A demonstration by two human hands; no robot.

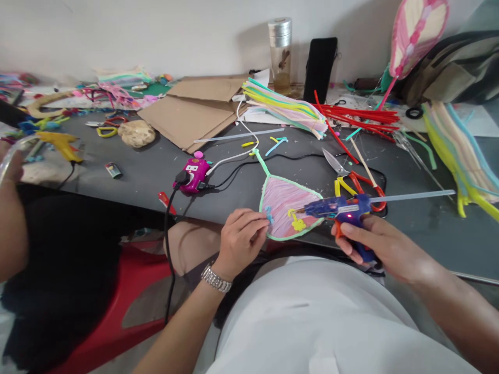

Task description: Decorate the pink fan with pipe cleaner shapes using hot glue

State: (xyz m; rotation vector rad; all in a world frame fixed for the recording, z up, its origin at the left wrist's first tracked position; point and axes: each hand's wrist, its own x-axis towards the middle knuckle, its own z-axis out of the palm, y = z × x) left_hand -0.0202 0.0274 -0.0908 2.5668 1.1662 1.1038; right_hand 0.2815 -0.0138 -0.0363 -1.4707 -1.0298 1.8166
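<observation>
My right hand (384, 249) grips a blue hot glue gun (335, 208), with a long clear glue stick (409, 196) sticking out of its back. The gun's nozzle points at a yellow flower-shaped piece (298, 221) on a pink fan (283, 205) with a mint-green rim and stem. My left hand (241, 241) pinches a small blue pipe-cleaner piece (268, 214) against the fan's left edge. The fan lies on the dark grey table (421, 244), close to its front edge.
Open scissors (346, 176) lie beyond the gun. A magenta power socket (191, 175) trails black cords. Cardboard sheets (191, 111), pipe-cleaner bundles (283, 106) and a yellow glue gun (58, 145) crowd the table. A co-worker's arm (11, 208) enters at left.
</observation>
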